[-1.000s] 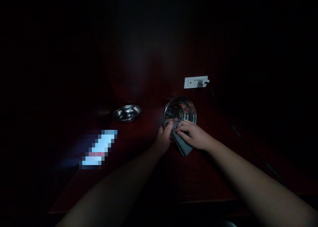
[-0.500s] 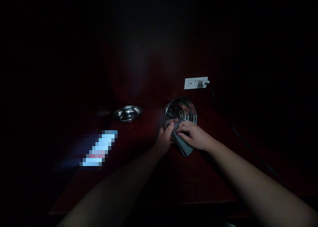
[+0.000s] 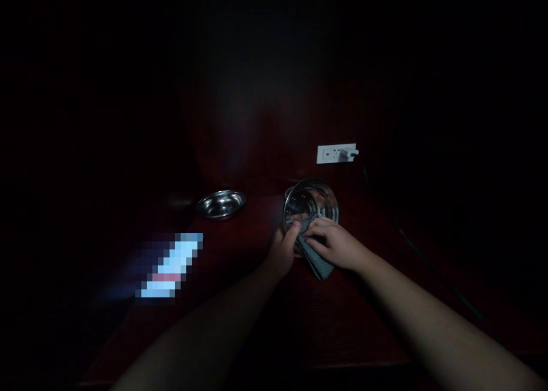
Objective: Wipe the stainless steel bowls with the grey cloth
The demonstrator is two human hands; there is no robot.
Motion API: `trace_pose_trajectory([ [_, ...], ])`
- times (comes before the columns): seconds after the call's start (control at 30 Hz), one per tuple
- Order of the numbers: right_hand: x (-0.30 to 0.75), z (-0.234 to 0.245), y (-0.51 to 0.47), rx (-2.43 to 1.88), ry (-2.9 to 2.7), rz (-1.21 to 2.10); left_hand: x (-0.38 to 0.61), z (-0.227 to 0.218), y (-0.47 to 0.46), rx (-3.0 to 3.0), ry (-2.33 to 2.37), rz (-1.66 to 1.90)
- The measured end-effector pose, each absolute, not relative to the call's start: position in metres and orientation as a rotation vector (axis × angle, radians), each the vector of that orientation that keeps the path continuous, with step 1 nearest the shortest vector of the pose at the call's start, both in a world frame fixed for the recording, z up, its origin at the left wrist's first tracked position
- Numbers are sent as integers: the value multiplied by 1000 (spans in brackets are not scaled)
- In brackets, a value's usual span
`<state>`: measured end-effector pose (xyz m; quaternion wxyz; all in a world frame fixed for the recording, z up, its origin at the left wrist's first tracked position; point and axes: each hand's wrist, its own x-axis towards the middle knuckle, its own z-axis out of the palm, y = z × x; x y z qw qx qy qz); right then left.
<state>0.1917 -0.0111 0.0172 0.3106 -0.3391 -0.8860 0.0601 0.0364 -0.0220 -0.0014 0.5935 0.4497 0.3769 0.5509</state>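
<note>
A shiny metal bowl (image 3: pixel 329 200) is tilted on its side, its opening turned toward me. My left hand (image 3: pixel 283 251) grips its near left rim, thumb on the inside and the other fingers hidden behind. A folded grey-green cloth (image 3: pixel 317 261) hangs over the bowl's near rim. My right hand (image 3: pixel 336 242) is closed on the cloth and presses it against the inside of the rim, with the fingertips partly hidden in the folds.
To the left on the dark red table (image 3: pixel 257 322) rests a shallow metal dish (image 3: pixel 221 204). Closer to me glows a pixelated screen (image 3: pixel 171 268). A white wall socket (image 3: pixel 336 153) holds a plug, and a dark cable (image 3: pixel 428 262) runs down the right side.
The whole view has shifted slightly, so the things appear a little lower. Both hands keep their hold on the bowl and cloth, almost unmoved relative to them.
</note>
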Motion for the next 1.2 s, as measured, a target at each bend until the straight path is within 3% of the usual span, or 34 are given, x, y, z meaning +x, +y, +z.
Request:
trace_pose_trajectory([
  [0.77, 194, 21, -14, -1011, -2302, 47, 38, 4, -25, 1225, 950, 1188],
  [1.2, 194, 22, -18, -881, -2315, 177, 37, -4, -15, 1274, 954, 1325],
])
